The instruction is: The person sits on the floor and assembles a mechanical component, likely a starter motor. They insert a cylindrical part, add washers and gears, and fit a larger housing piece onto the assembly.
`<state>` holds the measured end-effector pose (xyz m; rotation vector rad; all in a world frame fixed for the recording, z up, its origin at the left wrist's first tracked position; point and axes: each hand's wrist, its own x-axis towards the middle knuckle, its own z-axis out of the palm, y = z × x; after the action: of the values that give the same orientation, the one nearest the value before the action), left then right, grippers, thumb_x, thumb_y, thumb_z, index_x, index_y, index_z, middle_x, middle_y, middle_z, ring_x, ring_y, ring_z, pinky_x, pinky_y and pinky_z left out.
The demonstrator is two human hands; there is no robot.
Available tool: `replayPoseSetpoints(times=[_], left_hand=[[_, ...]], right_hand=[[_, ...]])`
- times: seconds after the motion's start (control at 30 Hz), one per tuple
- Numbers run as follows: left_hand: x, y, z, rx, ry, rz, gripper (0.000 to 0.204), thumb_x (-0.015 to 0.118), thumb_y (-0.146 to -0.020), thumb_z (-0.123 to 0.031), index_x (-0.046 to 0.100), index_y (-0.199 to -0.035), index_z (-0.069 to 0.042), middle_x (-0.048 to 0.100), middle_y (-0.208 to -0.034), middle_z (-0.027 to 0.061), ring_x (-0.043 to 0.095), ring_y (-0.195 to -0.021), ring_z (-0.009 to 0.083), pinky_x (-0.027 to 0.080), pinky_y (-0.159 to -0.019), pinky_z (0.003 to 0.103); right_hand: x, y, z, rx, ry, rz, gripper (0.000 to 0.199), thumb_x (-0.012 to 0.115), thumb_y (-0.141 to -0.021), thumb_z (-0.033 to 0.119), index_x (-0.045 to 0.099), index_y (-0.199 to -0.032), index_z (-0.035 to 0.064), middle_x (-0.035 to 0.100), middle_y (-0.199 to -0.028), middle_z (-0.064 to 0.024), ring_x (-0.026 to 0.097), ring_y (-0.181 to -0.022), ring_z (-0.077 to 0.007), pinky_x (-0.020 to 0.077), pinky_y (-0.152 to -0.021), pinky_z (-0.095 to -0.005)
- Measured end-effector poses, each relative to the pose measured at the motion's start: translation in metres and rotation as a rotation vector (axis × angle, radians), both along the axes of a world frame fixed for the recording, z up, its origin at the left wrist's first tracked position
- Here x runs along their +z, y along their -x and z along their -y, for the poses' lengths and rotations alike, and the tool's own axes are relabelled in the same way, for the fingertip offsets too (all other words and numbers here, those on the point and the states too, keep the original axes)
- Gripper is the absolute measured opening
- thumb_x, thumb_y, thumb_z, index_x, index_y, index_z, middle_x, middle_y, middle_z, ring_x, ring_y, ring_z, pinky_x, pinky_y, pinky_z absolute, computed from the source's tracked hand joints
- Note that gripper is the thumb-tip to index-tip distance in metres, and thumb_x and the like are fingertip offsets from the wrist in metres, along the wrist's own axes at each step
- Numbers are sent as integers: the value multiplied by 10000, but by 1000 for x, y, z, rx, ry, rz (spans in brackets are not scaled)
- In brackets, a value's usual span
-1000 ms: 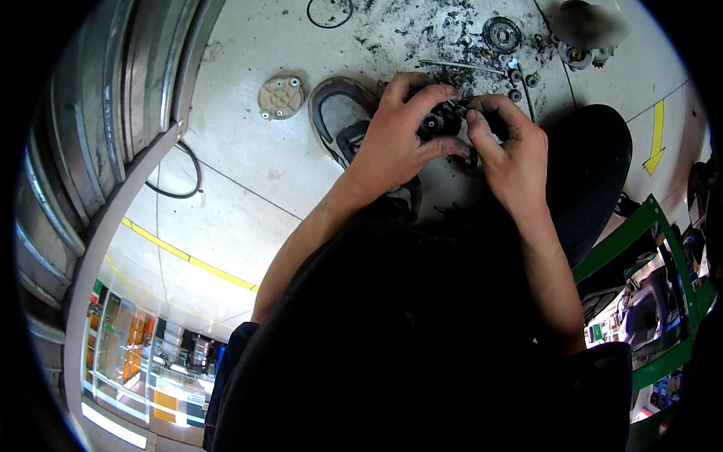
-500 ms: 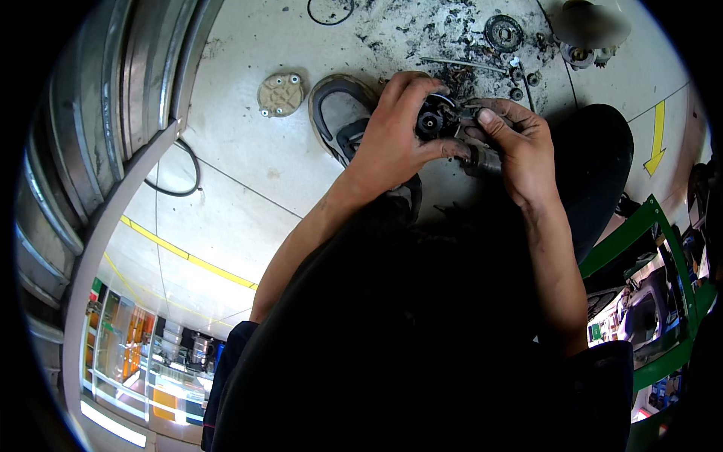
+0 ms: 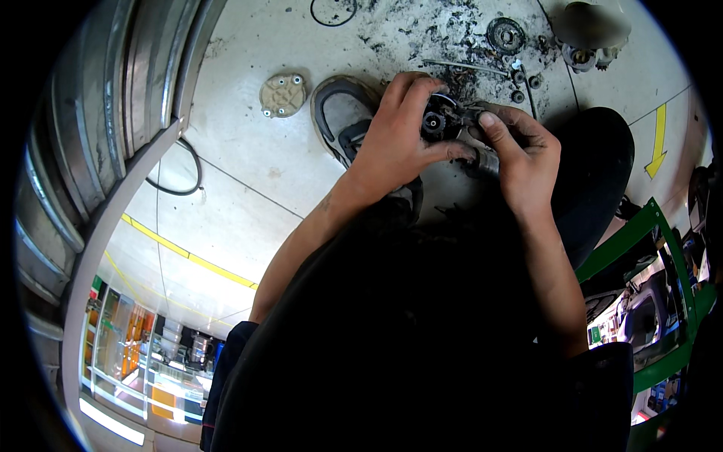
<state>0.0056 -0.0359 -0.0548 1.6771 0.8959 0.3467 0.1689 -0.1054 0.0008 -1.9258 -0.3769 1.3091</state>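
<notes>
Between both hands, above the floor by my shoe, is a dirty dark metal machine part [image 3: 434, 123] with a round black hub and a silver cylinder [image 3: 486, 163] on its right side. My left hand [image 3: 388, 143] wraps around it from the left, fingers over the top and thumb along the lower edge. From the right, my right hand [image 3: 531, 166] is closed on it, thumb and forefinger pinching a small dark piece at its side. The fingers cover much of the part, so its exact kind does not show.
A tan round cover [image 3: 283, 95] lies left of my shoe [image 3: 339, 105]. Black debris surrounds a thin rod [image 3: 463, 66], a dark toothed ring [image 3: 505, 35] and several small round pieces [image 3: 535, 81]. A green frame [image 3: 678, 256] stands at right, ribbed metal [image 3: 98, 113] at left.
My right hand has shifted slightly right and tilted at the wrist, still gripping the part. My left hand keeps nearly the same hold.
</notes>
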Motion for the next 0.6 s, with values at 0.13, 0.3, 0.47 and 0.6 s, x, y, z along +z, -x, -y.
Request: replayPoseSetpoints(times=[0.13, 0.3, 0.47, 0.6], left_hand=[[2, -1, 1, 5, -20, -15, 822, 888, -632, -374, 486, -1239, 8, 480, -1204, 202, 518, -1104, 405, 468, -923, 449], [-1, -1, 2, 1, -57, -12, 823, 885, -638, -371, 482, -1246, 9, 474, -1210, 205, 510, -1108, 409, 468, -921, 452], [-1, -2, 3, -3, -41, -15, 799, 882, -652, -347, 482, -1250, 0, 469, -1212, 207, 508, -1107, 406, 464, -920, 456], [0, -1, 3, -5, -55, -24, 779, 879, -663, -325, 484, -1250, -1, 469, -1212, 208, 504, -1113, 404, 462, -919, 461]], right_hand=[[7, 4, -3, 92, -23, 176, 195, 720, -883, 96, 710, -992, -66, 692, -772, -39, 593, -718, -51, 495, -647, -209], [10, 8, -6, 129, -68, 216, 167, 726, -872, 80, 717, -961, -60, 686, -743, -29, 567, -677, -31, 483, -608, -201], [6, 13, -4, 104, -37, 218, 162, 732, -863, 77, 716, -949, -59, 687, -728, -37, 562, -659, -33, 470, -588, -204], [6, 9, -4, 151, -10, 190, 170, 723, -871, 94, 718, -946, -59, 683, -715, -42, 562, -658, -40, 471, -600, -210]])
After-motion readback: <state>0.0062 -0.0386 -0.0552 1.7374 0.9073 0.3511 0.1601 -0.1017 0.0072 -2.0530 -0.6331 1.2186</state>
